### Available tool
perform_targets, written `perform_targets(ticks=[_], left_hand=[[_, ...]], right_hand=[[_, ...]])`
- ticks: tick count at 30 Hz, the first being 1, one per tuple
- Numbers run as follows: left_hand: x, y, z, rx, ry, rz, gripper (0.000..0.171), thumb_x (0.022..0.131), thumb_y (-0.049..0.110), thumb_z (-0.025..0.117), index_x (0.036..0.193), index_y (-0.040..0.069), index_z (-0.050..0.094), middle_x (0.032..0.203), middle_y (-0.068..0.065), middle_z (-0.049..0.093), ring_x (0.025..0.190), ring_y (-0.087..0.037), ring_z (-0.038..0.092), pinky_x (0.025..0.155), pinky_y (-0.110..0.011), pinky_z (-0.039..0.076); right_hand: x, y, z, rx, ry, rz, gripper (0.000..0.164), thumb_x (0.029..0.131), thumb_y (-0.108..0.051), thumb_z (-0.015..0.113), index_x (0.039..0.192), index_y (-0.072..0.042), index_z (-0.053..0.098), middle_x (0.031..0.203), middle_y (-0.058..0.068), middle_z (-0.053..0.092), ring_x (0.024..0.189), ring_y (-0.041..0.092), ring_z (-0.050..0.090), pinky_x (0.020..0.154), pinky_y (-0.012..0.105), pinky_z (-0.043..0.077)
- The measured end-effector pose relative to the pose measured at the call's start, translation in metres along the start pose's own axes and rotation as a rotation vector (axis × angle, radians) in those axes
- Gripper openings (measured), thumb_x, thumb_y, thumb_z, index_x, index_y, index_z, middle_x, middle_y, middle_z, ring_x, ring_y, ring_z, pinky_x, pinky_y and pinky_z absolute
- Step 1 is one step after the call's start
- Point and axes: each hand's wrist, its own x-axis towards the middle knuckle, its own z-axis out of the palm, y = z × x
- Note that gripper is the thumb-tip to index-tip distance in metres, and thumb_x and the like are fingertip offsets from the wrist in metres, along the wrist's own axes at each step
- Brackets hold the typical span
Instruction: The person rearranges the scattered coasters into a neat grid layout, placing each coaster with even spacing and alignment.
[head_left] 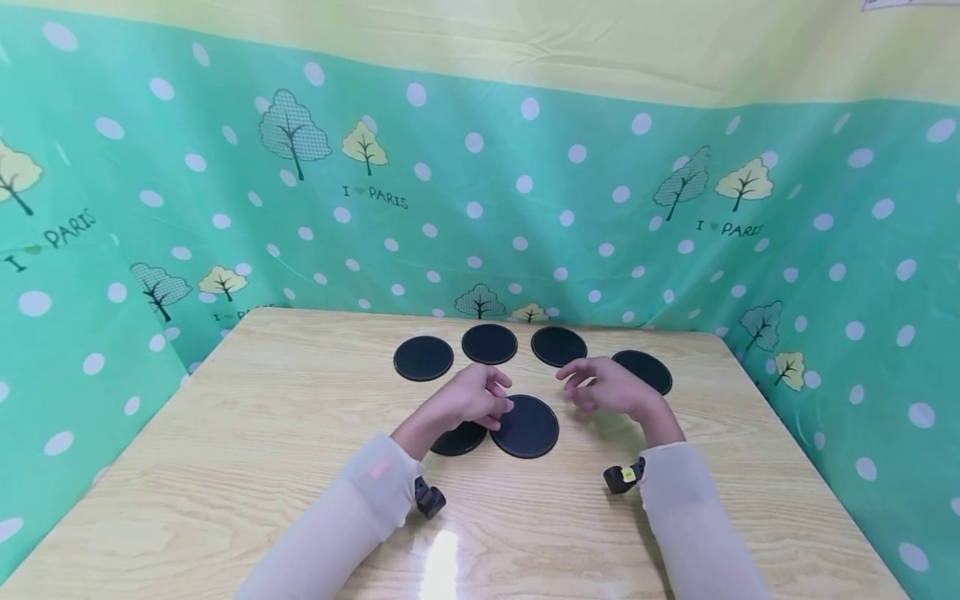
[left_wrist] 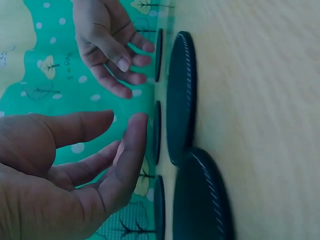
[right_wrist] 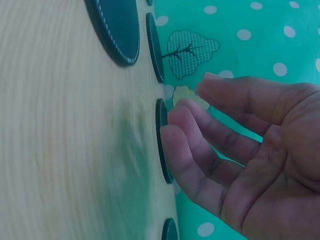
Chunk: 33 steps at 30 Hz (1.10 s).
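Observation:
Several round black coasters with light stitching near the rim lie flat on the wooden table. My left hand (head_left: 476, 396) hovers over the two front ones, the left front coaster (head_left: 459, 439) and the right front coaster (head_left: 531, 429), its fingers loosely bent with nothing between them. The left front coaster is partly hidden under that hand. To the right, my right hand (head_left: 606, 386) hangs above the wood, fingers relaxed and holding nothing. Behind the hands a row curves across: far-left coaster (head_left: 423, 358), second coaster (head_left: 489, 343), third coaster (head_left: 558, 346) and far-right coaster (head_left: 643, 371), partly covered by the right hand.
The light wooden table (head_left: 262, 433) runs back to a green dotted cloth (head_left: 450, 192) printed with trees, which encloses the back and sides. A small black wrist camera (head_left: 429, 498) sits on the left cuff, another wrist camera (head_left: 622, 477) on the right.

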Motion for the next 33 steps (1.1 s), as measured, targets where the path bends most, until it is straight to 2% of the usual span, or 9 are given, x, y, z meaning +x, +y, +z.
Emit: perform_targets(ticks=[3,6,10,16,21,26,33], left_hand=[[0.007,0.009,0.007,0.009,-0.005,0.018,0.042,0.091,-0.011,0.061,0.133,-0.011,0.053,0.103,-0.017,0.06,0.082,-0.028,0.066,0.067,-0.034,0.065],[0.013,0.018,0.017,0.021,-0.009,0.035,0.04,0.094,-0.007,0.063,0.132,-0.01,0.055,0.102,-0.015,0.06,0.081,-0.026,0.062,0.068,-0.035,0.065],[0.023,0.027,0.032,0.028,-0.021,0.048,0.037,0.096,-0.001,0.068,0.131,-0.008,0.058,0.101,-0.013,0.061,0.08,-0.022,0.06,0.068,-0.035,0.066],[0.043,0.035,0.05,0.013,-0.036,0.052,0.037,0.096,-0.001,0.067,0.131,-0.007,0.058,0.099,-0.012,0.062,0.08,-0.024,0.061,0.067,-0.033,0.065],[0.061,0.037,0.058,0.018,-0.045,0.042,0.037,0.096,-0.001,0.066,0.131,-0.007,0.058,0.093,-0.01,0.06,0.075,-0.02,0.059,0.068,-0.035,0.066],[0.076,0.041,0.063,0.016,-0.065,0.04,0.038,0.097,-0.001,0.065,0.133,-0.009,0.057,0.084,-0.007,0.057,0.069,-0.018,0.056,0.074,-0.039,0.066],[0.082,0.053,0.077,-0.062,-0.071,0.006,0.038,0.095,-0.004,0.067,0.132,-0.008,0.057,0.088,-0.009,0.056,0.071,-0.019,0.056,0.084,-0.045,0.064]], right_hand=[[-0.001,0.004,-0.006,-0.031,0.025,-0.014,0.035,0.095,0.003,0.061,0.13,0.006,0.061,0.112,0.024,0.065,0.082,0.032,0.064,0.073,0.04,0.06],[-0.004,0.009,-0.013,-0.067,0.046,-0.029,0.034,0.096,0.002,0.06,0.13,0.008,0.061,0.111,0.024,0.066,0.081,0.031,0.065,0.072,0.037,0.059],[-0.011,0.016,-0.023,-0.116,0.092,-0.007,0.033,0.097,-0.001,0.059,0.13,0.007,0.061,0.111,0.023,0.067,0.082,0.028,0.066,0.07,0.033,0.059],[-0.018,0.024,-0.041,-0.145,0.16,0.019,0.031,0.101,-0.003,0.058,0.13,0.007,0.06,0.108,0.02,0.068,0.089,0.03,0.066,0.072,0.043,0.063],[-0.019,0.026,-0.056,-0.151,0.175,0.039,0.032,0.102,-0.004,0.058,0.132,0.008,0.058,0.109,0.02,0.066,0.092,0.029,0.064,0.073,0.042,0.063],[-0.018,0.033,-0.068,-0.156,0.209,0.066,0.034,0.103,-0.003,0.056,0.135,0.008,0.055,0.112,0.023,0.065,0.099,0.033,0.066,0.077,0.042,0.064],[-0.016,0.058,-0.079,-0.153,0.325,0.107,0.038,0.102,-0.002,0.054,0.137,0.011,0.052,0.113,0.029,0.063,0.096,0.037,0.068,0.076,0.041,0.065]])
